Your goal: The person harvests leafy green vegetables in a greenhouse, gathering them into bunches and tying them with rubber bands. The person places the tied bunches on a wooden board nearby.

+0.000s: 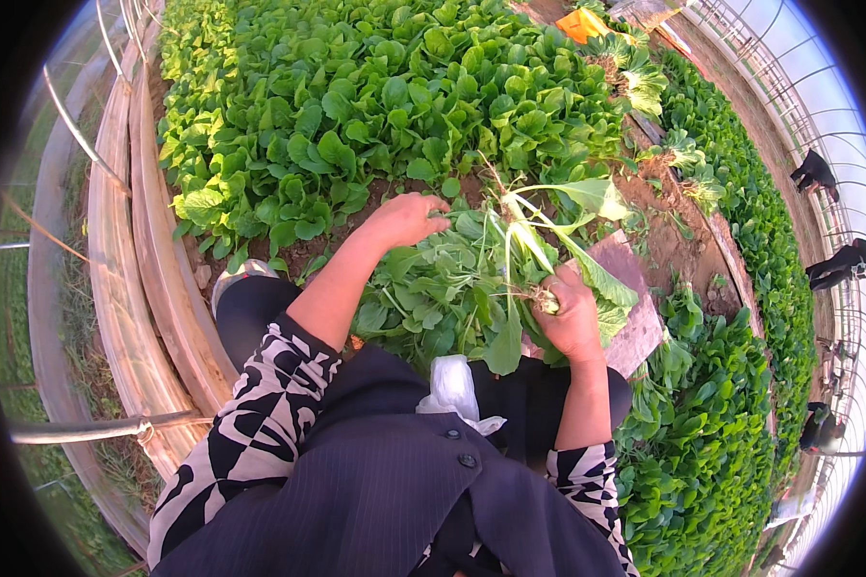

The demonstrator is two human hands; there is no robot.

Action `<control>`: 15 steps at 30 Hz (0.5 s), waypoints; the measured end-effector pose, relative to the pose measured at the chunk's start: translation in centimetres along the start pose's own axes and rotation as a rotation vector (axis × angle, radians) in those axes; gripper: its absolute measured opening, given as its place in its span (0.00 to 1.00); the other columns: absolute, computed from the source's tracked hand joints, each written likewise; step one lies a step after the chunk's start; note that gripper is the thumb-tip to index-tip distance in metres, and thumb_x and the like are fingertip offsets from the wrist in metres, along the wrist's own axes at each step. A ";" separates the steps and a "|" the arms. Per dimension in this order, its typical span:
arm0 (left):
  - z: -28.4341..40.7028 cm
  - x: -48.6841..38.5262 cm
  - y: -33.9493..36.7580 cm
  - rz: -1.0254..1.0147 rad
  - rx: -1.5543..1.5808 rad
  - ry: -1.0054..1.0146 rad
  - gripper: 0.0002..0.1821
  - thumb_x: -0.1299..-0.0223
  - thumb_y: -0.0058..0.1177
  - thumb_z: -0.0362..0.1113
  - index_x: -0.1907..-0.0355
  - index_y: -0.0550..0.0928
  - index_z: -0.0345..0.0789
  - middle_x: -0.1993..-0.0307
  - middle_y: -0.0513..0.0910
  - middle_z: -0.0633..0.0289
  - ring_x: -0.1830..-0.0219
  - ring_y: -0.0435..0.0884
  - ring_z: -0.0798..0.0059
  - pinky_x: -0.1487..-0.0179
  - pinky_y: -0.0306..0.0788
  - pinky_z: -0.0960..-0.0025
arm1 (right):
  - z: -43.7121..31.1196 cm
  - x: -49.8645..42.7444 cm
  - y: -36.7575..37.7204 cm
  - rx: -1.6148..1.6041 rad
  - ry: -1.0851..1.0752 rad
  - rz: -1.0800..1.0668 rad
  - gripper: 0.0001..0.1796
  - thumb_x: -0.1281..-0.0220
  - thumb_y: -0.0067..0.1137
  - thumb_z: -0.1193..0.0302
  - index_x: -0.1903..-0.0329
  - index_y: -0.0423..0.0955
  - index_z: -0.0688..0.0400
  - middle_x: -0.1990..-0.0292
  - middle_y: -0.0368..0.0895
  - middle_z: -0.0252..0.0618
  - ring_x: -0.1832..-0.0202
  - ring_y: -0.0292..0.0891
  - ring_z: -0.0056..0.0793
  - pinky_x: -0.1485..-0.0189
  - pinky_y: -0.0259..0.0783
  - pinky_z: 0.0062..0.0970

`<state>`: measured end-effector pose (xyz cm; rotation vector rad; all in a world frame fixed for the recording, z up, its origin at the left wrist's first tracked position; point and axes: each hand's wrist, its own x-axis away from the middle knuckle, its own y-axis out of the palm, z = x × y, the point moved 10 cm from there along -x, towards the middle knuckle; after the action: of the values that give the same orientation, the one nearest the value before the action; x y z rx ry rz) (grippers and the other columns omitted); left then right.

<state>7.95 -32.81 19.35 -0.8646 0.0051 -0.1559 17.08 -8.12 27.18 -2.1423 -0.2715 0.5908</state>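
In the head view, my right hand [569, 317] grips a leafy green plant by its pale base [547, 301], where roots show. A second pale-stemmed plant [523, 223] with its root end up leans beside that hand. My left hand [408, 220] reaches over the top left of a heap of cut or pulled greens [433, 288] lying before my lap; its fingers are bent, and whether they touch a leaf is unclear. A white plastic bag [453, 389] rests at my waist.
Dense leafy greens [361, 94] grow ahead, with another bed [714, 447] at the right. Plastic sheeting [119, 274] and a pole [101, 429] border the left. A flat pinkish board or sheet [624, 332] lies beside my right hand. Several people in dark clothes [837, 263] are at the far right.
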 end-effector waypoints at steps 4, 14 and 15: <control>6.8 0.7 -6.0 0.314 0.179 0.144 0.19 0.39 0.57 0.48 0.49 0.81 0.40 0.52 0.80 0.56 0.48 0.78 0.57 0.46 0.72 0.60 | -0.6 -0.2 0.2 0.115 -0.033 -0.002 0.14 0.66 0.68 0.79 0.70 0.76 0.59 0.69 0.73 0.41 0.62 0.74 0.47 0.61 0.71 0.39; 6.8 -1.4 -5.9 0.411 0.225 0.085 0.09 0.40 0.58 0.38 0.66 0.81 0.33 0.73 0.82 0.54 0.73 0.79 0.60 0.64 0.73 0.65 | -0.6 0.0 0.7 0.168 -0.036 -0.025 0.12 0.63 0.66 0.73 0.72 0.73 0.56 0.68 0.72 0.37 0.57 0.73 0.44 0.56 0.69 0.41; 6.3 -1.5 -6.7 0.414 0.308 0.051 0.10 0.40 0.57 0.38 0.66 0.81 0.33 0.74 0.82 0.55 0.74 0.79 0.60 0.65 0.73 0.66 | -0.3 0.1 0.7 0.188 -0.031 -0.020 0.12 0.63 0.66 0.74 0.72 0.73 0.56 0.68 0.72 0.38 0.58 0.73 0.44 0.56 0.70 0.41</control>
<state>6.02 -32.09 28.43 -0.5367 0.2020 0.2062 17.30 -8.71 26.78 -1.9490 -0.2441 0.6144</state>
